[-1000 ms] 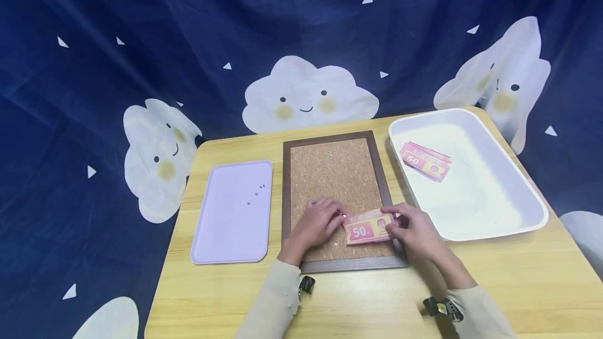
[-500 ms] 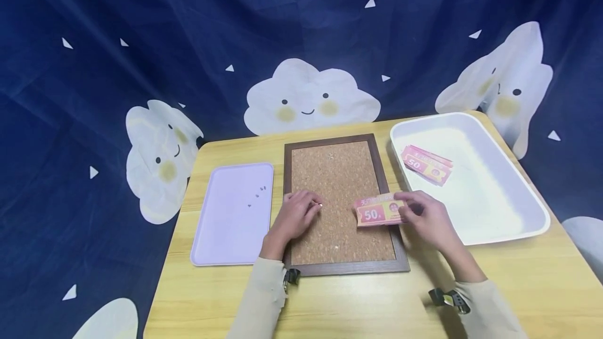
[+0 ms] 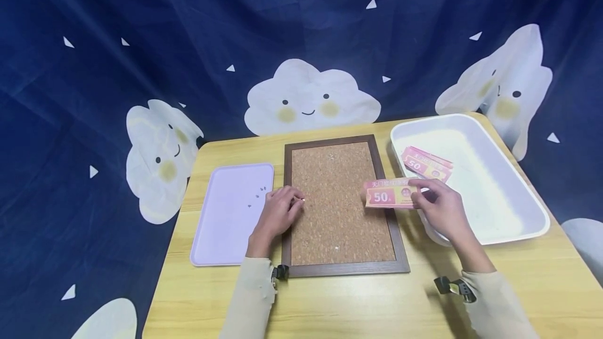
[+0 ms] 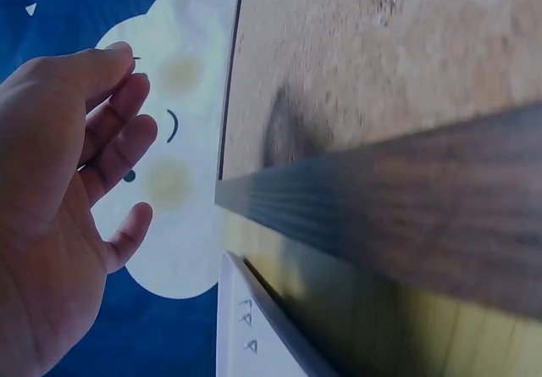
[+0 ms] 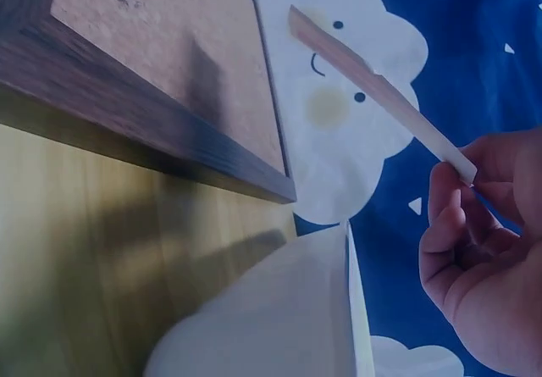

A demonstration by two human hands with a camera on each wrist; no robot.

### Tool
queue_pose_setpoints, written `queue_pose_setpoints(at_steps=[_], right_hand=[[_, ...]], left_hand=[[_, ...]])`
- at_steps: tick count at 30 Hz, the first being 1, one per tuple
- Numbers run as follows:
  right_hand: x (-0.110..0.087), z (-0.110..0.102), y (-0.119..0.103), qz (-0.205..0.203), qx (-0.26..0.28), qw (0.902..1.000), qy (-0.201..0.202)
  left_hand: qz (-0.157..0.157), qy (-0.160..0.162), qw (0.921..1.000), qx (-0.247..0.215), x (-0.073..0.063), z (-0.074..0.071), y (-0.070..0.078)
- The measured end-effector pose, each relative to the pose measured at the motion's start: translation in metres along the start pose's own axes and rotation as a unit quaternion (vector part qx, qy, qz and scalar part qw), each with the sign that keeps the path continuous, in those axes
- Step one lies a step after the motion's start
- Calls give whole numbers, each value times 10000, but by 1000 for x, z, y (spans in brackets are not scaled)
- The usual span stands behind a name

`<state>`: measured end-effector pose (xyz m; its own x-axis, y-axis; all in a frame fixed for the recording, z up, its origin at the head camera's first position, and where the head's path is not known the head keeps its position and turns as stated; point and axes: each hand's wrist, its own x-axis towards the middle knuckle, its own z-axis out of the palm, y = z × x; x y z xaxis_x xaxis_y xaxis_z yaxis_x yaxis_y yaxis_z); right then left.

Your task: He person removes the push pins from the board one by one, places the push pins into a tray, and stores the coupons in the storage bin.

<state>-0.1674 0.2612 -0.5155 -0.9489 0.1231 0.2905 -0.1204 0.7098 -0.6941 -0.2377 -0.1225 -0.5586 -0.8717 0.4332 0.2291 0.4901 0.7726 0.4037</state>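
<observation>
My right hand (image 3: pixel 444 208) pinches a pink and yellow paper coupon (image 3: pixel 390 193) marked 50 by its right end. The coupon is held up over the right side of the brown-framed cork board (image 3: pixel 339 203). In the right wrist view the coupon (image 5: pixel 381 93) shows nearly edge-on between thumb and fingers. At the board's left side, my left hand (image 3: pixel 279 212) pinches a tiny shiny thing, apparently a thumbtack (image 3: pixel 303 200), mostly hidden by the fingertips. Several small thumbtacks (image 3: pixel 257 196) lie on the lilac tray (image 3: pixel 226 229). In the left wrist view, thumb and index finger meet.
A white plastic bin (image 3: pixel 490 218) stands on the right with a pile of similar coupons (image 3: pixel 427 164) inside. All of this sits on a wood-grain table (image 3: pixel 348 305). A dark blue cloth (image 3: pixel 212 20) with clouds hangs behind.
The coupon has been lifted off the cork board's lower part and moved up and right in my right hand. My left hand has drawn away leftward to the board's left edge.
</observation>
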Motion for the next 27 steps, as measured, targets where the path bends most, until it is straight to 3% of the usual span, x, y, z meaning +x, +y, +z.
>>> queue_pose_setpoints(at_steps=[7, 15, 27], right_hand=[[11, -10, -1, 34, -45, 9995, 301], [23, -25, 0, 348, -13, 9977, 574], [32, -34, 6, 809, 190, 9951, 538]], left_hand=[[-35, 124, 9999, 70, -1, -7, -10], [-381, 149, 9992, -11, -4, -17, -20], [-525, 368, 9979, -50, -12, -29, -35]])
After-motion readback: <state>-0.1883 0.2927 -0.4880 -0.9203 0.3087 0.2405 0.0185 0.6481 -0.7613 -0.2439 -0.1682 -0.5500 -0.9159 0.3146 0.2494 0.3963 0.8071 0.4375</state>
